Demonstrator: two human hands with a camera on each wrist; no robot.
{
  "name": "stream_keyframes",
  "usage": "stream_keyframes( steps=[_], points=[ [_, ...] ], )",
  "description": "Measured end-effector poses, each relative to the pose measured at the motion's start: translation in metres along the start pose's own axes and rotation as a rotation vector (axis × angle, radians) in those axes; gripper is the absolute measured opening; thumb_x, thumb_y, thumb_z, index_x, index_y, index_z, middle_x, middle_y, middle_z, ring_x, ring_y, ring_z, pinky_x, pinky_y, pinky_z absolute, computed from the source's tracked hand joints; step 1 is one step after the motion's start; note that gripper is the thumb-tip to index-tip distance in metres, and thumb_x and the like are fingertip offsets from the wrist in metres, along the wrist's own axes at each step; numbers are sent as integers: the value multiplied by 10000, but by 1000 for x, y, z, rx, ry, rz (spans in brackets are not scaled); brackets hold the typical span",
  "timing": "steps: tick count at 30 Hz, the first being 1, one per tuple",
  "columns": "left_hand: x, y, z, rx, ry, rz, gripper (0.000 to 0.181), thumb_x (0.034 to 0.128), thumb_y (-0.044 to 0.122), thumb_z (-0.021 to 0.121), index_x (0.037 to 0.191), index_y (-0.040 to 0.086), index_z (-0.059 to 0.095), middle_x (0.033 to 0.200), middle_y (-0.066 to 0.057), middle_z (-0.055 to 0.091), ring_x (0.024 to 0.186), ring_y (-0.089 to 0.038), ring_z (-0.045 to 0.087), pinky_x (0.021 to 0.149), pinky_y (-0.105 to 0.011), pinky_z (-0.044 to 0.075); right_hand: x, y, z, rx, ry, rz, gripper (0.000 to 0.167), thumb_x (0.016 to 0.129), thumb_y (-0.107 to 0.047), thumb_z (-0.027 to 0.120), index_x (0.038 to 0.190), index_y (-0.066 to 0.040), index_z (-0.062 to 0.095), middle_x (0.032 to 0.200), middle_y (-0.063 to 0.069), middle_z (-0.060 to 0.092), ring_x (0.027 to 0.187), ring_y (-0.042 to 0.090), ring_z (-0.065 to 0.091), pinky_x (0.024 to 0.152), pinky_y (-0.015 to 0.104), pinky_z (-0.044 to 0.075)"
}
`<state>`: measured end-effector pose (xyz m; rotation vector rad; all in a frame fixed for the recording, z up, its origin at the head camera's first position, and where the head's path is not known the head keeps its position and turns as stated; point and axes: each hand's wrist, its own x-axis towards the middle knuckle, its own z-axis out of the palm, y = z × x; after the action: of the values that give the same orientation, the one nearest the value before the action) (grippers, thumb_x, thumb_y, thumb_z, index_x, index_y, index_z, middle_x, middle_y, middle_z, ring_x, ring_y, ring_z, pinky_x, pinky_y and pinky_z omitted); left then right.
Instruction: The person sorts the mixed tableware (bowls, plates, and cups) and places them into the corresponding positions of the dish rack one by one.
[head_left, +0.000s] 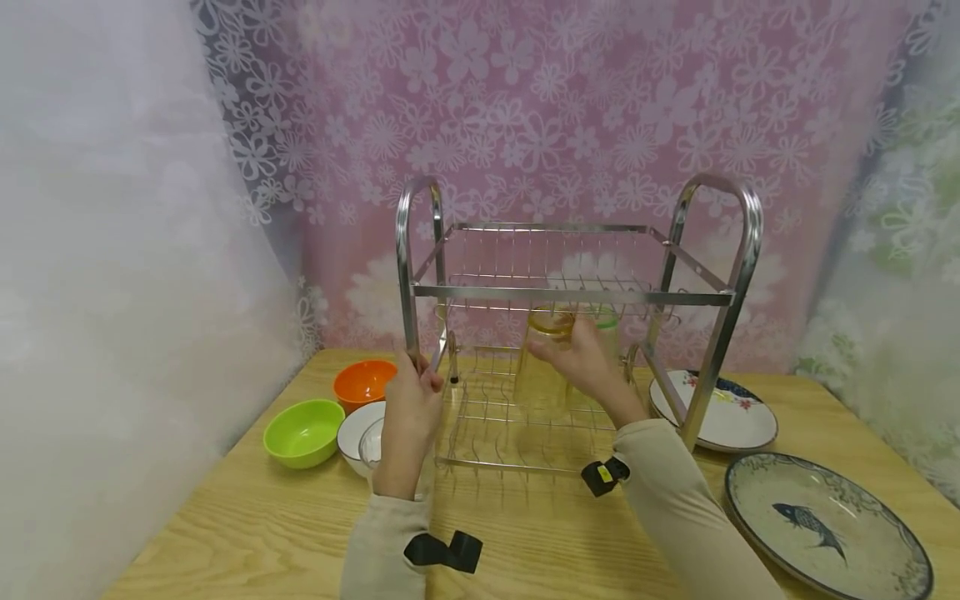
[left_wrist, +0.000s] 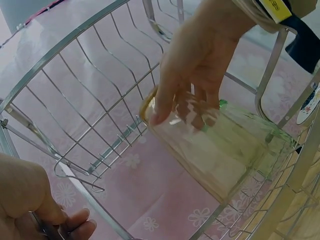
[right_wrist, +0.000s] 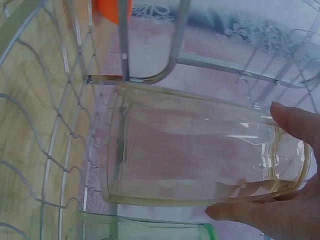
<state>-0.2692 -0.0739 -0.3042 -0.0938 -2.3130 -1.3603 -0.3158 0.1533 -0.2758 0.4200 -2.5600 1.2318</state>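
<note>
Head view, yellow glass: see-through, amber-tinted, thick-based, mouth down [head_left: 538,387]; at 5 o'clock of the view, at the lower tier of the rack [head_left: 566,297].
Head view, green glass: clear with a green base [head_left: 607,325], just beside the yellow one at its 2 o'clock.
Head view, right hand: thumb and fingers grasp the yellow glass near its base [head_left: 588,362].
Head view, left hand: fingers curl round the rack's upright at 7 o'clock [head_left: 412,404].
Head view, counts: two glasses; one rack with two tiers; four bowls at the rack's 8 o'clock, namely orange [head_left: 363,379], lime [head_left: 303,433], white [head_left: 349,435] and clear [head_left: 371,442]; two plates on top at its 4 o'clock, one flowered [head_left: 720,417], one with a fish [head_left: 825,525], any beneath uncertain.
Left wrist view, yellow glass: pale, faceted, slanting from centre towards 5 o'clock, its mouth end by the wires; green glass at its 3 o'clock.
Left wrist view, hands: two, the right at 1 o'clock pinching the glass, the left at 8 o'clock clenched on metal.
Right wrist view, yellow glass: centred, shiny, base towards 3 o'clock between thumb and fingers.
Right wrist view, counts: two glasses, the green at 7 o'clock; one orange bowl, cut off, at 11.
</note>
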Motion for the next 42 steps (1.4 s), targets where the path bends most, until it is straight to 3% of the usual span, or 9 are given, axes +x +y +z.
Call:
stream_keyframes(
  steps=[9, 17, 27, 35, 39, 42],
  points=[
    [0, -2, -1, 8, -6, -7, 129, 961, -61, 480, 1083, -32, 451, 847, -155, 620, 660, -243, 549, 552, -311, 452, 10, 9, 16, -53, 26, 73, 855, 860, -308, 713, 1452, 68, 223, 1372, 288, 392, 1205, 448, 466, 965, 557, 414],
    [0, -2, 0, -9, 10, 35, 118, 948, -80, 488, 1048, -27, 453, 845, -168, 637, 670, -252, 584, 539, -319, 447, 26, 13, 22, -29, 60, 106, 819, 842, -276, 717, 1434, 69, 267, 1373, 264, 438, 1186, 433, 491, 944, 524, 440],
    [-3, 1, -2, -10, 30, 44, 112, 944, -87, 491, 1016, -12, 449, 826, -159, 625, 638, -239, 560, 523, -297, 454, 40, 19, 26, -16, 80, 157, 787, 837, -253, 733, 1422, 58, 309, 1390, 252, 430, 1186, 410, 500, 938, 490, 455],
    [0, -3, 0, -2, 15, 19, 113, 950, -75, 489, 1052, -37, 461, 843, -165, 637, 655, -247, 569, 551, -319, 466, 44, 27, 33, 1, 49, 114, 816, 860, -265, 718, 1454, 42, 252, 1357, 233, 422, 1107, 363, 529, 874, 473, 485],
    [0, -2, -1, -7, 11, 17, 118, 952, -73, 490, 1060, -36, 459, 853, -164, 643, 652, -239, 568, 541, -313, 463, 47, 31, 35, 43, 52, 86, 864, 874, -223, 700, 1502, 22, 161, 1377, 272, 392, 1207, 405, 469, 934, 512, 456],
    [0, -2, -1, -4, 13, 19, 123, 951, -75, 490, 1064, -40, 458, 855, -165, 644, 658, -243, 570, 551, -321, 470, 49, 35, 36, 15, 67, 63, 865, 877, -211, 693, 1506, 19, 145, 1412, 292, 370, 1253, 432, 435, 960, 535, 435]
  ],
)
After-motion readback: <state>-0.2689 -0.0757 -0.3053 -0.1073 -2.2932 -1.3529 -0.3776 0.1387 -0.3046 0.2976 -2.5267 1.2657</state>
